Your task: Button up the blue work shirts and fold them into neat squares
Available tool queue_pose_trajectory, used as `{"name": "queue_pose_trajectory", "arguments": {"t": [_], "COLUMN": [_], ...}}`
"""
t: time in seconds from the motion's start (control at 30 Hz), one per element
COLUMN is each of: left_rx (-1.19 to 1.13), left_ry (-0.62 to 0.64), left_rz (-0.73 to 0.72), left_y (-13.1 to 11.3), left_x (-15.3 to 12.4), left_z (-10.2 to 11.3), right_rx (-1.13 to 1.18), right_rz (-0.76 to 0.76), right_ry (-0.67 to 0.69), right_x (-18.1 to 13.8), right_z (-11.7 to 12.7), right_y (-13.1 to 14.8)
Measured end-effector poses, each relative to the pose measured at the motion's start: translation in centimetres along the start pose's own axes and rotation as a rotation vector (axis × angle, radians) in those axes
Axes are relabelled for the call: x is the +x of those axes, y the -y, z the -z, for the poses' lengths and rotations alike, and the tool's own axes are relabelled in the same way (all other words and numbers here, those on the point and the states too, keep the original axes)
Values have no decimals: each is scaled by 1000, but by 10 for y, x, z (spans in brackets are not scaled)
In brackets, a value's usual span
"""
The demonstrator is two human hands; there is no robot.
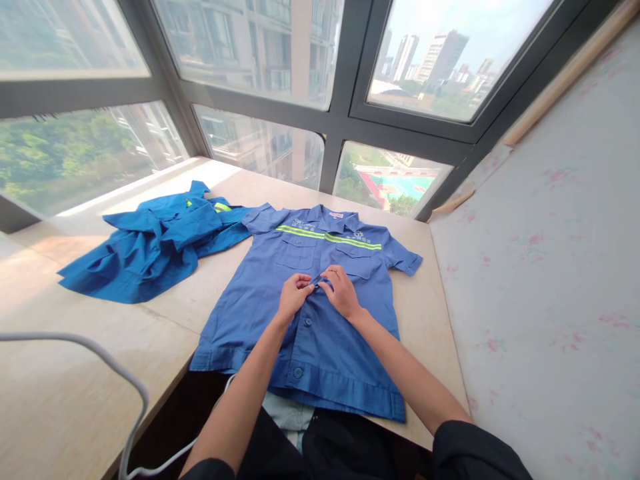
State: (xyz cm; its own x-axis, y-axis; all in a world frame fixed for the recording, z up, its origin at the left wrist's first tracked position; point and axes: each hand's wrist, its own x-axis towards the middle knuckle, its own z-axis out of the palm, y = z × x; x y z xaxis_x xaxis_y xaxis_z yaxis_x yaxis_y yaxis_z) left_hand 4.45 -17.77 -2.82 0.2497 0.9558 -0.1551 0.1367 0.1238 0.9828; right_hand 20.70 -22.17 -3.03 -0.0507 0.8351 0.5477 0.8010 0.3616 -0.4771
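Note:
A blue short-sleeved work shirt (350, 333) lies spread flat, collar toward the window, with a yellow-green stripe across the chest and two flap pockets. At the middle of its front placket, my left hand (296, 293) pinches the cloth edge beside a button (317, 286). My right hand (341, 291) is closed on the placket just to the right, its fingertips close to the left ones. Below them, a button (308, 322) and a larger hem button (299, 373) show on the placket. The fingers partly hide the cloth between them.
A crumpled darker blue garment (165, 247) with yellow-green strips lies left of the shirt on the pale ledge (420, 307). A grey-white cable (120, 373) loops at the lower left. Windows border the far side; a flowered wall (540, 280) stands on the right.

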Motion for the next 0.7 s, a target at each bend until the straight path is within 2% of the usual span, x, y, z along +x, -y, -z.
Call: {"name": "queue_pose_trajectory", "arguments": {"t": [0.13,0.47,0.7], "left_rx": [62,118,99], "left_ry": [-1,5,-30], "left_rz": [-65,-42,-33], "left_y": [1,1,1], "left_x": [-1,2,1], "left_z": [-2,-3,-5], "right_rx": [-127,-248,-86], "right_rz": [-84,-50,-42], "right_ry": [59,109,108], "right_x": [-7,-9,-12], "right_z": [-1,1,3], "right_y": [12,10,15]}}
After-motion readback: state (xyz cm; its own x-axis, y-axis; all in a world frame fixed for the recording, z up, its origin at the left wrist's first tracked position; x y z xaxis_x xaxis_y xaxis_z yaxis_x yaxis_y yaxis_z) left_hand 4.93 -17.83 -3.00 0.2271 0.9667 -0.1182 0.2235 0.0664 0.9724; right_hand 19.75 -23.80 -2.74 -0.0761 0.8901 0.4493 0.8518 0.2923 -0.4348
